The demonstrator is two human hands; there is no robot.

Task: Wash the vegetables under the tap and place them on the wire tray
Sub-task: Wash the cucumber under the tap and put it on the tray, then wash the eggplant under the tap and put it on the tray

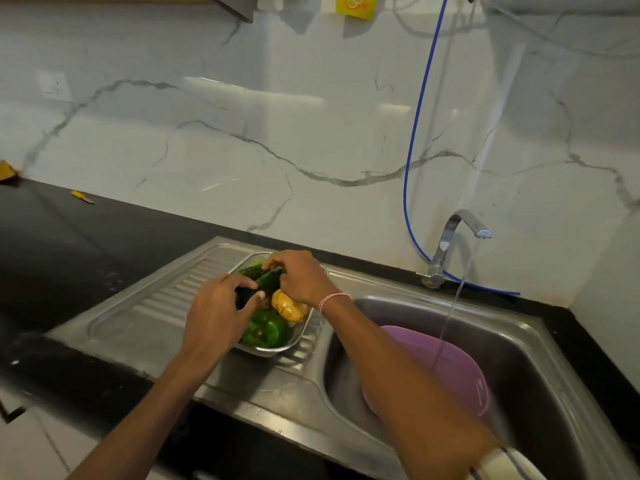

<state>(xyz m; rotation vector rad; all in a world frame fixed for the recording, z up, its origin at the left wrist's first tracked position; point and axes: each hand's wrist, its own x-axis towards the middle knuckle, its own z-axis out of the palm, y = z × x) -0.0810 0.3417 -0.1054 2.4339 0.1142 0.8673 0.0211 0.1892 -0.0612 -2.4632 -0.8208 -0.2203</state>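
**Holding the dark vegetable [266,285] over the wire tray [273,351]**

Fingers of our left hand [218,315] and right hand [302,279] pinch its ends. A green pepper [266,330] and a yellow pepper [290,307] lie beneath; the tap [450,237] runs into a purple basin [453,372].

The sink [540,341] and its ribbed drainboard [162,299] are brushed steel. The wire tray [263,352] is bright metal, and the tap [450,230] at the sink's back edge is polished chrome. The basin [450,368] looks like matt plastic, while the counter [86,244] and veined wall [242,133] are glossy stone. The green pepper [265,329] is smooth and shiny, the dark green vegetable [268,284] rough-skinned.
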